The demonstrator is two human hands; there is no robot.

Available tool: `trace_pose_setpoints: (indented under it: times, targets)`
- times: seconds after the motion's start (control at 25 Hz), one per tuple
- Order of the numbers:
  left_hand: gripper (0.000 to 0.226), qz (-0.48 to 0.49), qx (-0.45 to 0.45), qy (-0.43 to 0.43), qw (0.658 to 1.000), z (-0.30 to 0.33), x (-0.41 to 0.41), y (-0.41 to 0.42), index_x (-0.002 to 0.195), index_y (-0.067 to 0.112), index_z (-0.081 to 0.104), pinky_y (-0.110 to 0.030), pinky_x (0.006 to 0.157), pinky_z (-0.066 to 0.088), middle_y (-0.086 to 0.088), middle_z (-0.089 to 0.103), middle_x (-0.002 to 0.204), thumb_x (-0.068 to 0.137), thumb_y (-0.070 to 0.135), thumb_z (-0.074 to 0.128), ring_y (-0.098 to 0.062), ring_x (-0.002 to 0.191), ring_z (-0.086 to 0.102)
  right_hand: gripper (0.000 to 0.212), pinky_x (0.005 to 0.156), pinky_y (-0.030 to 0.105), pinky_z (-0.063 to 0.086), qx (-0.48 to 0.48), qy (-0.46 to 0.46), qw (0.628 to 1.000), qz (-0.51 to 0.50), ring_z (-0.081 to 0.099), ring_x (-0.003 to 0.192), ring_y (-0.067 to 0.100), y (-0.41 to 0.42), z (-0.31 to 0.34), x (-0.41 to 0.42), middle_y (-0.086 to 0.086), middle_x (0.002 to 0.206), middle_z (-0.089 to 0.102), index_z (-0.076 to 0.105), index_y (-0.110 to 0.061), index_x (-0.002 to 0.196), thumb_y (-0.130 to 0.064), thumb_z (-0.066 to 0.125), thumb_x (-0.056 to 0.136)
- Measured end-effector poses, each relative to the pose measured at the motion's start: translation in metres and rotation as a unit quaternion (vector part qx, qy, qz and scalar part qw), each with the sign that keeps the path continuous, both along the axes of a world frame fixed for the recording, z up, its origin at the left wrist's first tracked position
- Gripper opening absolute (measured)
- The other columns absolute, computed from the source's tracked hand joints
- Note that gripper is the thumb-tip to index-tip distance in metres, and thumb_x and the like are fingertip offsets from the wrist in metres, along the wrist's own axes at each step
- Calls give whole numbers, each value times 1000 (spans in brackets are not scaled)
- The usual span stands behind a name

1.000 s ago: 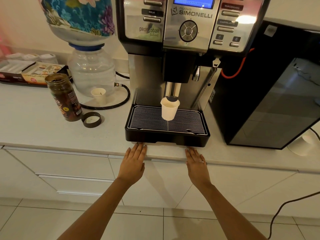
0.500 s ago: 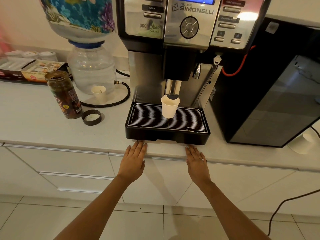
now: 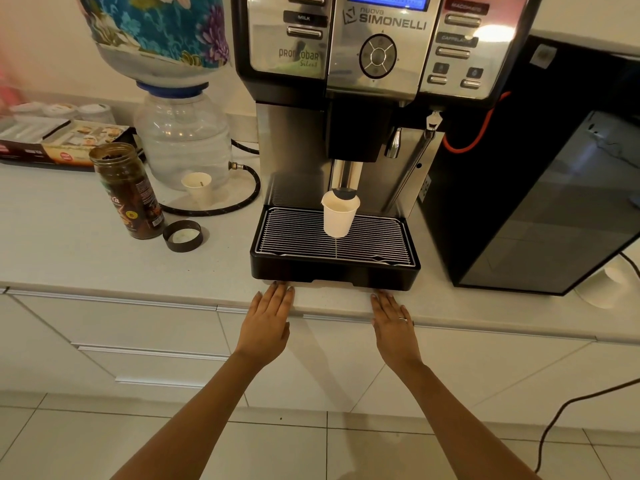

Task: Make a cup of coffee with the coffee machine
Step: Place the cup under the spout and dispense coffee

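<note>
Resting flat, spread, empty on pale tabletop [image 3: 104, 261] edge: left hand [image 3: 266, 323], right hand [image 3: 393, 327]. Two white paper cups counted: one [image 3: 338, 218] under silver coffee machine [image 3: 346, 98] spout, one [image 3: 197, 188] beside; machine top cut off.

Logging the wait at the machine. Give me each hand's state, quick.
Left hand: open, flat on the counter edge, holding nothing.
Right hand: open, flat on the counter edge, holding nothing.

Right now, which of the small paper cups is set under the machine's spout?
The paper cup on the drip tray, standing upright on the grille directly below the spout. The other cup sits on the counter by the water jug, left of the machine.
</note>
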State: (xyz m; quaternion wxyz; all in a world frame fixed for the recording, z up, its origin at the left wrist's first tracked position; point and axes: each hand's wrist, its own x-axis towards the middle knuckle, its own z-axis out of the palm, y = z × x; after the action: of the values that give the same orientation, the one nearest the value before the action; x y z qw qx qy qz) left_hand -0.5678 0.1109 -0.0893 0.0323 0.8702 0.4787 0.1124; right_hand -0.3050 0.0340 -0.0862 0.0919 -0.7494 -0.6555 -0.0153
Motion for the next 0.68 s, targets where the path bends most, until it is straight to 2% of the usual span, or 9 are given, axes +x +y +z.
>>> trace_pose_setpoints:
  times: [0.68]
  targets:
    - [68,0,2,15,1000,0,0,0,151,12,14,-44,118,6,-10,12,159,95,28,50,-26,147,6,56,115,43,17,-1,4,1000,-2,22,143,25,-3,5,-3,9,154,26,28,-10,146,-9,50,94]
